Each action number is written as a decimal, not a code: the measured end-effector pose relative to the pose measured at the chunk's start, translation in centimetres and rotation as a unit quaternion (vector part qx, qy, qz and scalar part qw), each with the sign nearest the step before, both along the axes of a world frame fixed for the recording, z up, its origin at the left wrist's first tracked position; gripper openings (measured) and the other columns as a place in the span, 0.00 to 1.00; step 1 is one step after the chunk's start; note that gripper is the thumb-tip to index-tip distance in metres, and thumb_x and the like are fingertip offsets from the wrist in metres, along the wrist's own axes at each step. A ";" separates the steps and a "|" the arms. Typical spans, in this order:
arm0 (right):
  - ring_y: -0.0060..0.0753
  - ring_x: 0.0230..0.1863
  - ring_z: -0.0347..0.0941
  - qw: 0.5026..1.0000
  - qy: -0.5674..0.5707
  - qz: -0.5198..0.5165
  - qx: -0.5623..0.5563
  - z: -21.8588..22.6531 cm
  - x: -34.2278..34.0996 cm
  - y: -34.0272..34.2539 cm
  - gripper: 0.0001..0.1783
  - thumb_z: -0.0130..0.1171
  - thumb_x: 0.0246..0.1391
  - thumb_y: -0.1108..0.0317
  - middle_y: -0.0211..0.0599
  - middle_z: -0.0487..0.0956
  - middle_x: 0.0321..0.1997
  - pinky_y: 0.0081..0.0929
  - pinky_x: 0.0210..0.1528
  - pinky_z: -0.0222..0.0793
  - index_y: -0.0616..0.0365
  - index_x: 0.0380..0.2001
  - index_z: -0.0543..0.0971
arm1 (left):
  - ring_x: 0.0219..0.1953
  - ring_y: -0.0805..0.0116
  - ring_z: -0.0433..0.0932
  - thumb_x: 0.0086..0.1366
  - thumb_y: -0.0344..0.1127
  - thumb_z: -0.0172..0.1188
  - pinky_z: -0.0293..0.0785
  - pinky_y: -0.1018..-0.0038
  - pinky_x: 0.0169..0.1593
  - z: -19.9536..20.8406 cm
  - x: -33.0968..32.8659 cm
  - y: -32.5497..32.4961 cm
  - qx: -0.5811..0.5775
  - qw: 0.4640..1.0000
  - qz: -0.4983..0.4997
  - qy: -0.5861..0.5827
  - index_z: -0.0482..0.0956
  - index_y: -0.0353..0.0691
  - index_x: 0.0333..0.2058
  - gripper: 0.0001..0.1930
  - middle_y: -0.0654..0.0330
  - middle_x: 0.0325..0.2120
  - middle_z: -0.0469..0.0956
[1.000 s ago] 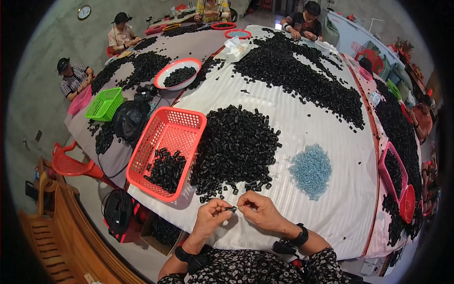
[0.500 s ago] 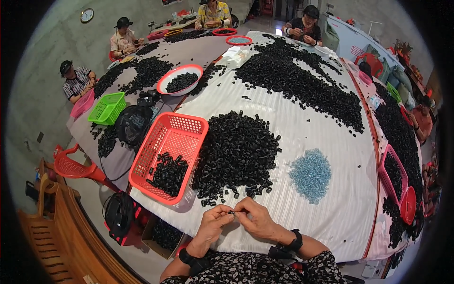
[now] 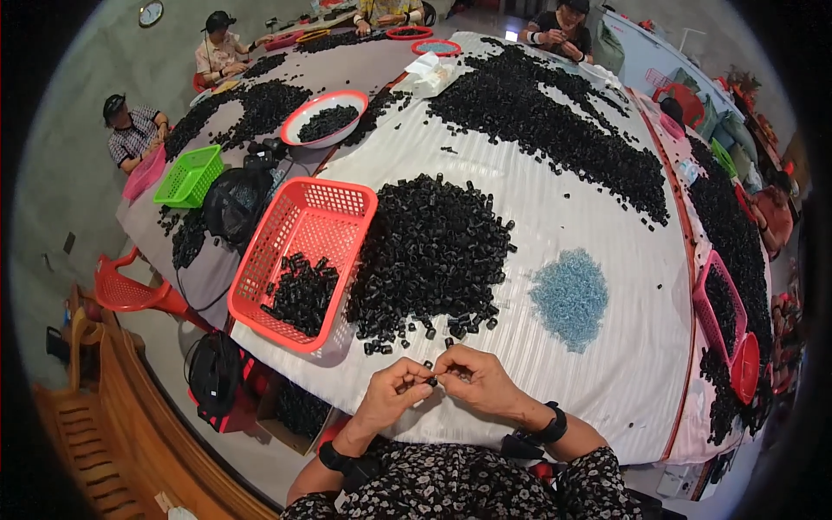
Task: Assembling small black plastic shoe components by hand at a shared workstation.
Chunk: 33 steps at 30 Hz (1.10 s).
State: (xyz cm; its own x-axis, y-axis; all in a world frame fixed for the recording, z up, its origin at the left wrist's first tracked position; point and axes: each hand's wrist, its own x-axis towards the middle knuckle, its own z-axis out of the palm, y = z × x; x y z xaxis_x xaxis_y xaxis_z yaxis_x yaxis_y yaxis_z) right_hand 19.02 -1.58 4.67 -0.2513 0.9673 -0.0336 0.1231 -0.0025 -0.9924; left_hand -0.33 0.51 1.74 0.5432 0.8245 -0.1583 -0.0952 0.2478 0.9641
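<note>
Head view: I've got the left hand [image 3: 394,396] pinching a small black plastic piece [image 3: 432,381], right hand [image 3: 477,380] at it too, can't tell if gripping. Beyond: black plastic heap [image 3: 429,260] between red perforated plastic basket [image 3: 325,232] and pale-blue translucent pile [image 3: 569,301].

A round clock [image 3: 151,13] hangs on the gray wall [image 3: 78,95], a red chair [image 3: 134,296] stands near a brown wooden bench [image 3: 130,390], and far back another red chair [image 3: 685,102] is by a long pale box [image 3: 646,54].
</note>
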 end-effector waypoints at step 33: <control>0.09 0.26 0.61 0.959 0.143 0.127 -0.208 -1.7 -1.7 2.5 0.05 0.60 0.51 0.72 0.19 0.70 0.25 0.10 0.28 0.59 0.59 0.30 0.74 | 0.29 0.73 0.74 0.62 0.27 0.55 0.71 0.77 0.36 -2.6 -2.6 -0.2 -0.205 0.958 -0.022 -0.200 0.73 0.29 0.37 0.07 0.59 0.26 0.74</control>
State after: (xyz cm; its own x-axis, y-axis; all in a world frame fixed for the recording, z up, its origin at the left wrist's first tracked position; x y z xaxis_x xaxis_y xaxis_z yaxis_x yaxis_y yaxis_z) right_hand 17.27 0.94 3.01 -0.5346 0.7909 -0.2978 -0.1056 -0.4121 -0.9050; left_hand -2.94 0.32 -0.83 0.6601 0.7133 -0.2354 -0.4182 0.6093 0.6736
